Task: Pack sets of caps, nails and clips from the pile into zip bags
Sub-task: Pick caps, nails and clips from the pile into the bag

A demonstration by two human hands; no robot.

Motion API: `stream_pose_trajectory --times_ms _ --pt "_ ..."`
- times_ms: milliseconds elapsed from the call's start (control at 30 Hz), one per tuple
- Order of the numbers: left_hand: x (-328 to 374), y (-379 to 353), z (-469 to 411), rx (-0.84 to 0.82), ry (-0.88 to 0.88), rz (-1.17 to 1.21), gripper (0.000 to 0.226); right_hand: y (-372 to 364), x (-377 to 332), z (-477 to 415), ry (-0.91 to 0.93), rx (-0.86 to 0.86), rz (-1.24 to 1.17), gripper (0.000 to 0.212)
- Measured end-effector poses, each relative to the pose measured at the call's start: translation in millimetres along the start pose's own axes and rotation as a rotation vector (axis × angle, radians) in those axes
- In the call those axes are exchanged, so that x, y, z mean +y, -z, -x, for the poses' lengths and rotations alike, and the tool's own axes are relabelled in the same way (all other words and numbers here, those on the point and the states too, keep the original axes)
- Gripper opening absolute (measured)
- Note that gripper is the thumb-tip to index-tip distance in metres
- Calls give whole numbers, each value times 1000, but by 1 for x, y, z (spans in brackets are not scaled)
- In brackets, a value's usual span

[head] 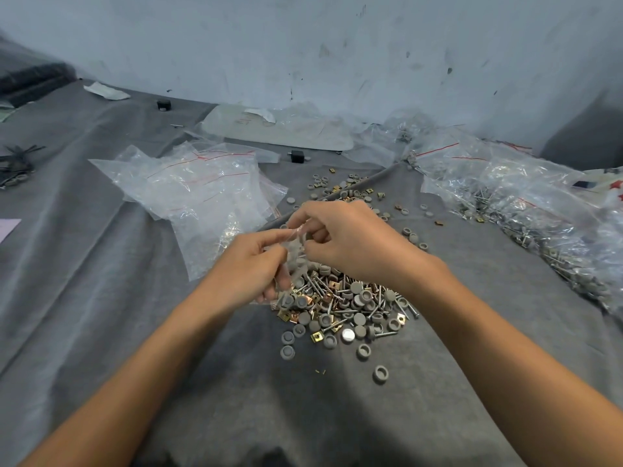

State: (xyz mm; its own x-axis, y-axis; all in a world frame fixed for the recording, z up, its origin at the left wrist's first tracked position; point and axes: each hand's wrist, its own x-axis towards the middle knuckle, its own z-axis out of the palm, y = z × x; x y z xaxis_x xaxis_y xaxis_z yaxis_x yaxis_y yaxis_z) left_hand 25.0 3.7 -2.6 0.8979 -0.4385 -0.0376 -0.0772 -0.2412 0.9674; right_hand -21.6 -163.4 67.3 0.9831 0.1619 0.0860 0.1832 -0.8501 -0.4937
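Clear zip bag (296, 248) — pinched by left hand (253, 264) and right hand (352, 241) — over the pile (347, 299).

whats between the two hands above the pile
A small clear zip bag, pinched by the left hand and the right hand, grey pieces inside it. The head view shows it.

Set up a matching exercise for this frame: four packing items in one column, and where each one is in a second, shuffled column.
1. empty zip bags
2. filled bags
3. loose pile of caps, nails and clips
4. small bag

A. pinched between left hand and right hand
B. heaped at the far right of the cloth
C. stacked left of the hands
D. directly below the hands

Pairs: 1-C, 2-B, 3-D, 4-A.
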Motion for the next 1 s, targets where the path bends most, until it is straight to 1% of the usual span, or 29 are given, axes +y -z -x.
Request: stream_pose_trajectory --times_ms 100,167,233,267,300,367,467,533,667,733,867,1000 --pt "0 1 -1 2 2 12 48 0 1 2 17 15 -56 30" --pt "-1 1 -2 8 4 22 46 1 6 5 14 71 -98 23" --pt "-1 4 -2 30 6 39 47 1 12 10 -7 118 -79 15" --pt "-1 6 -2 47 7 52 48 0 14 12 -24 114 -66 15" --pt "-1 9 -3 67 6 64 49 -2 16 15 -41 87 -52 16" --pt "0 15 -5 114 5 80 48 -9 17 20 -44 -19 -4 17" --pt "2 19 -7 180 24 96 42 -31 12 20 34 -195 134 19" --pt "3 18 -5 179 34 96 41 -47 10 17 82 -246 227 24" --pt "4 14 -3 146 28 83 42 -63 11 14 95 -274 292 34" --pt "3 14 -4 136 27 79 42 -63 15 15 79 -261 284 31" --pt "1 13 -4 124 33 71 43 -58 21 17 53 -238 246 18" --pt "0 13 -3 96 27 57 44 -46 26 19 30 -186 235 19"
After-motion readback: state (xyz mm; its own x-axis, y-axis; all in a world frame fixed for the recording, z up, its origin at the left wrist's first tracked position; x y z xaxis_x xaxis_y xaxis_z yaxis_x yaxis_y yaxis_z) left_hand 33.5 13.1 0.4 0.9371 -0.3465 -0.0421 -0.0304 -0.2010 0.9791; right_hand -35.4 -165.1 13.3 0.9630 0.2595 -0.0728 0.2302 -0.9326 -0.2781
